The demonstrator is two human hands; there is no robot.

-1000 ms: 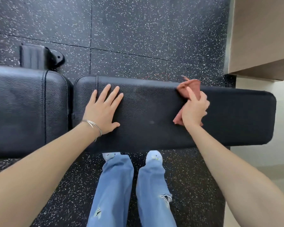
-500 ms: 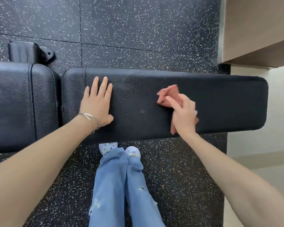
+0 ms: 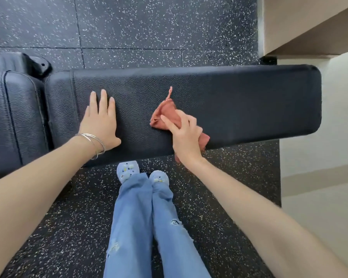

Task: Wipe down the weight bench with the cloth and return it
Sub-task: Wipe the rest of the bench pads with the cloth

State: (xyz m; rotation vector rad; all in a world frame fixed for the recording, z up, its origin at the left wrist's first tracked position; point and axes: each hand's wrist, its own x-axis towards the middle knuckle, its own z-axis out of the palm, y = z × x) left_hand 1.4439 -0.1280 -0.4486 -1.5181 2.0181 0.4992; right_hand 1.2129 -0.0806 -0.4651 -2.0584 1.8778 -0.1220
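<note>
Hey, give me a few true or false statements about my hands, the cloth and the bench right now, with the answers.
1. The left hand lies flat on the black padded leather bench. True.
2. The right hand holds a blue sponge. False: it grips a reddish-brown cloth on the bench.
3. Both hands grip the cloth. False: only the right hand does.
4. Thin silver bangles circle the left wrist. True.

Single head-worn wide-angle view, close above the work, looking steeply down and forward across the weight bench (image 3: 239, 101) lying left to right mid-frame, left forearm (image 3: 38, 177) and right forearm (image 3: 259, 207) at the bottom corners, legs (image 3: 141, 217) straight below, speckled floor (image 3: 149, 27) beyond
</note>
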